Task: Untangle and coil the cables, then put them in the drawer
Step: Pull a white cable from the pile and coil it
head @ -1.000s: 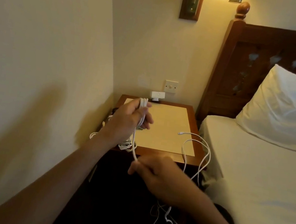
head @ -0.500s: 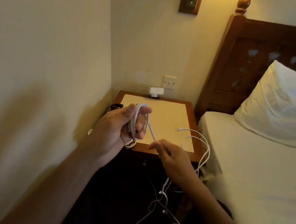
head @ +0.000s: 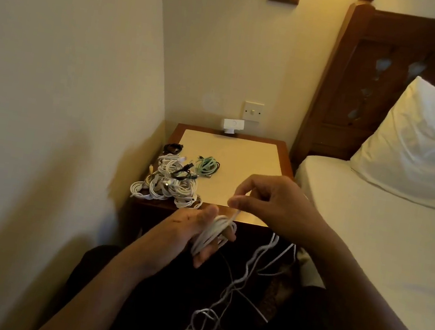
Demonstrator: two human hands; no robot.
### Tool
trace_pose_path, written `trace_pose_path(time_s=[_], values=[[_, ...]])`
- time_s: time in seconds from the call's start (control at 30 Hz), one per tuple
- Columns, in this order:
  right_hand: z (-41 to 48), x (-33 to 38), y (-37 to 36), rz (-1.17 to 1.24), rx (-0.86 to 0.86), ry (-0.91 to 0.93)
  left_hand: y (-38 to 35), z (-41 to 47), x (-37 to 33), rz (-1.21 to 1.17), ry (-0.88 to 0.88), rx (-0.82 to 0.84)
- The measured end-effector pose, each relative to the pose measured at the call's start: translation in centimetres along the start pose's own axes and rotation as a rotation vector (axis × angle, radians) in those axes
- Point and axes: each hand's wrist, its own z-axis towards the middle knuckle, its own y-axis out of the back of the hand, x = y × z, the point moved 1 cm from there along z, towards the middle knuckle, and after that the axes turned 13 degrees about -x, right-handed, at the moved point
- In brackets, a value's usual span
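**Left hand holds the coil, right hand pinches the next turn**

The left hand (head: 191, 234) grasps a bundle of loops of white cable (head: 214, 233), wound around its fingers, with the thumb lying along the near-left side of the bundle. From the top of that coil 1 strand rises a short way up and to the right into the right hand (head: 275, 204), which pinches it between thumb and forefinger; the other fingers are curled loosely. The 2 hands are close together, the right just above and to the right of the left, in front of the near edge of the nightstand (head: 239, 159).

The uncoiled part is what matters for the next wrap. The loose tail (head: 253, 255) hangs below the right hand, running down and leftward towards the near side, and ends in slack loops low in the view. Its long axis is roughly vertical, so the right hand is the nearer one to draw it up and over the coil.

Further out, a pile of coiled cables (head: 171, 183) lies on the left of the nightstand top, with a green cable (head: 207, 166) just beyond it. The drawer cannot be made out in the dark front below.
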Motion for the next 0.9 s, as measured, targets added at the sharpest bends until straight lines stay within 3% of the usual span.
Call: trace_pose_path(time_s=[0.07, 0.17, 0.27, 0.33, 0.4, 0.5, 0.57, 0.63, 0.73, 0.83, 0.9], values=[[-0.5, -2.4, -1.8, 0.26, 0.022, -0.076, 0.6, -0.7, 0.2, -0.072, -0.019, 0.039], [-2.4, -5.4, -5.5, 0.535, 0.022, -0.231, 1.3, -0.9, -0.3, -0.382, 0.025, -0.043], [-5.3, -7.0, -9.4, 0.474, -0.007, -0.298, 1.8, -0.2, -1.2, -0.823, 0.065, -0.135], [-7.4, -6.8, -11.2, 0.335, -0.013, -0.281, 2.5, 1.1, -1.8, -0.935, 0.025, -0.218], [-8.8, -5.0, -11.9, 0.206, 0.064, -0.215, 2.7, 2.5, -2.0, -0.846, -0.045, -0.302], [-8.7, -0.2, -10.4, 0.118, 0.224, -0.09, 1.7, 3.4, -1.4, -0.235, -0.122, -0.41], [-7.0, 2.3, -7.6, 0.039, 0.194, 0.001, 1.3, 3.3, -1.2, 0.154, -0.127, -0.334], [-4.0, 2.7, -4.2, -0.085, 0.118, 0.059, 1.7, 2.7, -1.4, 0.35, -0.048, -0.16], [0.3, 0.2, 0.4, -0.157, 0.098, 0.044, 3.4, 1.7, -2.7, 0.457, -0.017, 0.042], [2.4, -3.9, 3.0, -0.109, 0.045, -0.008, 6.3, 2.2, -3.7, 0.566, -0.11, -0.066], [3.1, -6.4, 4.8, -0.081, -0.09, -0.084, 8.1, 2.9, -3.9, 0.443, -0.152, -0.17]])
